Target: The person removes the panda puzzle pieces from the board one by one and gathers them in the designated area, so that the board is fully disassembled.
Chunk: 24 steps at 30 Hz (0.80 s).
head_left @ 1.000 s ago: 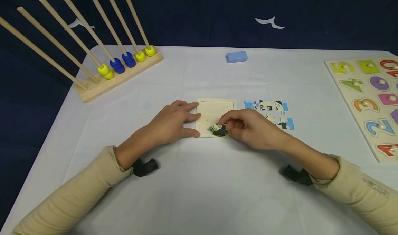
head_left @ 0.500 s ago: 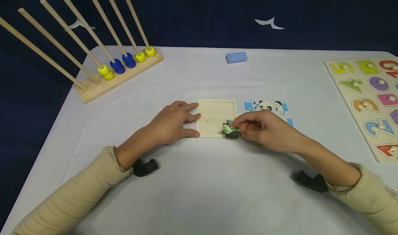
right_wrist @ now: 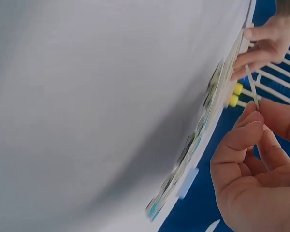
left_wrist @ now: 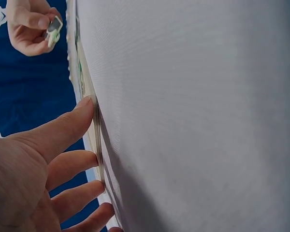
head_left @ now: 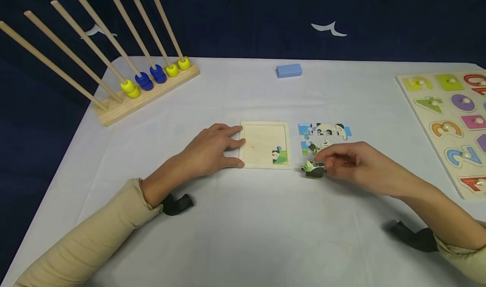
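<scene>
A shallow square wooden puzzle tray [head_left: 262, 139] lies on the table. My left hand [head_left: 212, 150] rests at its left edge, fingers spread with the tips on the rim. One green, black and white puzzle piece [head_left: 280, 157] sits in the tray's lower right corner. To the right of the tray, my right hand [head_left: 360, 166] pinches another puzzle piece [head_left: 313, 169], green with black and white, between thumb and fingers. In the right wrist view this held piece [right_wrist: 253, 87] appears edge-on. Several panda puzzle pieces [head_left: 328, 131] lie just beyond that hand, which partly covers them.
A wooden bead stand [head_left: 148, 97] with tall rods and yellow and blue beads is at the back left. A blue block [head_left: 289, 71] lies near the far edge. On the right is a number puzzle board [head_left: 440, 109] with knobbed pieces.
My right hand has moved right from over the tray, still pinching the puzzle piece. The piece in the tray's lower right corner has come into full view. My left hand stays put.
</scene>
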{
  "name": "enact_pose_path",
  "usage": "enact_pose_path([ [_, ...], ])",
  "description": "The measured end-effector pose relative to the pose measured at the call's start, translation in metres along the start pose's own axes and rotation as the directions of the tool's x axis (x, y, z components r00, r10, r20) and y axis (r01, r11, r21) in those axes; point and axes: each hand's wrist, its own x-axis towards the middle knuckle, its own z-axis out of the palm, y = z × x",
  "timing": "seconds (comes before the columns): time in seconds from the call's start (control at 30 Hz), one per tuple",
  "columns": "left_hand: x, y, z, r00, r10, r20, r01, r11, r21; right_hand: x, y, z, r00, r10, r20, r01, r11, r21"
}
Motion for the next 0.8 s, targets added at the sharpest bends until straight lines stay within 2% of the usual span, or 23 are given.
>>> enact_pose_path([
  [0.17, 0.001, 0.001, 0.0, 1.0, 0.0, 0.002, 0.0, 1.0, 0.007, -0.013, 0.013, -0.009, 0.999, 0.035, -0.027, -0.036, 0.999, -0.019],
  [0.47, 0.001, 0.001, 0.0, 1.0, 0.004, -0.001, -0.004, 1.0, 0.01, -0.024, 0.03, -0.016, 0.999, 0.005, -0.05, -0.008, 0.998, -0.055],
  [0.57, 0.001, 0.001, 0.001, 1.0, 0.003, 0.002, -0.004, 1.0, 0.012, -0.023, 0.03, -0.017, 0.998, 0.024, -0.056, -0.03, 0.993, -0.112],
  [0.8, 0.002, 0.001, 0.001, 1.0, -0.005, 0.003, 0.005, 1.0, 0.018, -0.018, 0.029, -0.015, 0.997, 0.041, -0.069, -0.058, 0.96, -0.274],
])
